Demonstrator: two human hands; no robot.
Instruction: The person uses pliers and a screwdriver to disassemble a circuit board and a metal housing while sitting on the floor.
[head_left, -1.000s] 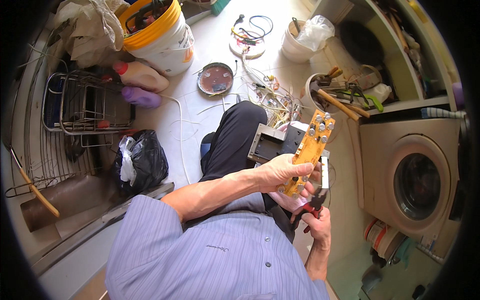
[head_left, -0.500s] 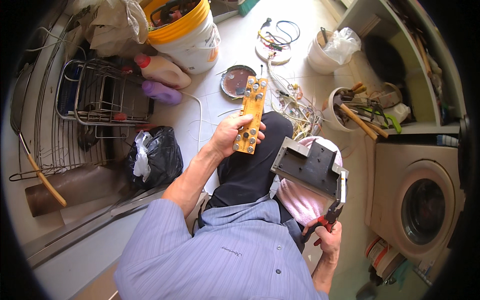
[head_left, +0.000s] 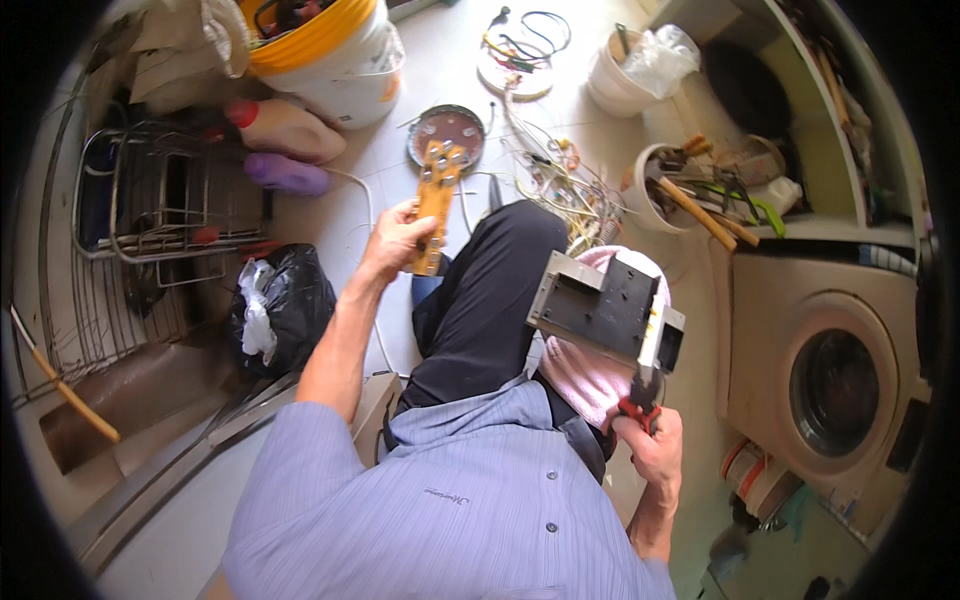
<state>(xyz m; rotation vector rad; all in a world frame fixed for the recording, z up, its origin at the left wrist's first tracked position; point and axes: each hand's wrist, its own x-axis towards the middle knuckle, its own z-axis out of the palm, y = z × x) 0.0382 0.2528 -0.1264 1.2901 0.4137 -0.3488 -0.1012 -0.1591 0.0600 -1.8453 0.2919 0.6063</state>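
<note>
Gripping an orange circuit board (head_left: 434, 200) by its lower half, the left hand (head_left: 396, 240) held it out left of the raised knee (head_left: 520, 235), fingers closed around it; probably a one-handed hold because the right was busy. Board's top end overlapped the round dish (head_left: 470, 128) in view; couldn't tell the gap. The black-and-grey housing (head_left: 605, 308) sat tilted on a pink towel (head_left: 588, 382), likely there as padding against slip and scratches. Right hand (head_left: 652, 450) had its fingers wrapped around red-handled pliers (head_left: 645, 387), nose up at the pale strip (head_left: 652, 340) on the housing's right edge, presumably to steady it; couldn't tell whether the tips actually bit. Around: wire rack (head_left: 150, 252), purple bottle (head_left: 285, 175) and black plastic bag (head_left: 295, 320) sat clear of the left arm (head_left: 335, 345). Tangled wires (head_left: 585, 205) lay on the floor (head_left: 430, 70) beyond the knee, crowding the space ahead of the housing. Tool pail (head_left: 637, 195), wooden handles (head_left: 695, 212) jutting out, limited room further right; washing machine (head_left: 765, 345) hemmed in the far side.
</note>
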